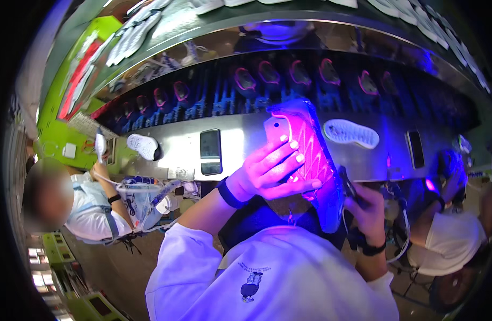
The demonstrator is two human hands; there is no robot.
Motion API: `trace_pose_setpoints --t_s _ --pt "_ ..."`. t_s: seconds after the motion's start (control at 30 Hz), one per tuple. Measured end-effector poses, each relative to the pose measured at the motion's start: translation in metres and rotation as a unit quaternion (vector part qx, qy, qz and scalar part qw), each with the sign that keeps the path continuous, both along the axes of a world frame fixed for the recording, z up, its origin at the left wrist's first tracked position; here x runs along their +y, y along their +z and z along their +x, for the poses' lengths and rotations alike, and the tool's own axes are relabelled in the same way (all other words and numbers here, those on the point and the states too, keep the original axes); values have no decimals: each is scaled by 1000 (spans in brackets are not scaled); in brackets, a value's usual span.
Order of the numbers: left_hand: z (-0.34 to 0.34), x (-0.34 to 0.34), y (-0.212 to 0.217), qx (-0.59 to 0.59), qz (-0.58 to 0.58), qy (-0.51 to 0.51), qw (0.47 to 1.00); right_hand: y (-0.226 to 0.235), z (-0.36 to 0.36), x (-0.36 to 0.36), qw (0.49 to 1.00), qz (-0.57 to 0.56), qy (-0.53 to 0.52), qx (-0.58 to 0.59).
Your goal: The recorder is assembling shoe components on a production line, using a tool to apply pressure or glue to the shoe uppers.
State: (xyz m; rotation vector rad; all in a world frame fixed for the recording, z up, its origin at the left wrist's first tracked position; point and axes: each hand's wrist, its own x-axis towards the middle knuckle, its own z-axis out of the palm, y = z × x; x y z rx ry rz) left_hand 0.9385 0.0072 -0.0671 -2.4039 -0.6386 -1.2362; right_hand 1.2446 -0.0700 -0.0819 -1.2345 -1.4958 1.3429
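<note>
In front of my chest, a shoe upper (313,147) fitted over a shoe form stands on end, lit pink and purple. My left hand (273,168) grips it from the left, with fingers laid across the laced front. Close to the shoe's right side, my right hand (368,211) is closed around a dark handheld tool (346,183). The tool's tip points up beside the shoe, and its exact kind is unclear. Behind the shoe, a white sole (351,134) lies on the metal bench (246,134).
Phones (210,151) (415,148) and another white sole (142,146) rest on the bench. Several shoes (299,73) stand in a dark row behind it. A person (93,206) sits at the left and another person (452,235) at the right. More soles (133,37) line the upper shelf.
</note>
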Motion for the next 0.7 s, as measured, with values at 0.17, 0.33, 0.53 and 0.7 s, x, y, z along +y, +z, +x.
trace_pose_setpoints --t_s 0.17,0.33,0.53,0.7 --pt "-4 12 4 62 38 -1 997 29 8 14 997 -59 -26 -45" --pt "4 12 8 113 49 -32 992 58 -2 62 985 129 -51 -102" --pt "16 13 11 145 42 -71 986 73 -10 75 981 147 -62 -107" --pt "27 12 15 110 24 -81 990 57 -1 63 984 131 -57 -107"
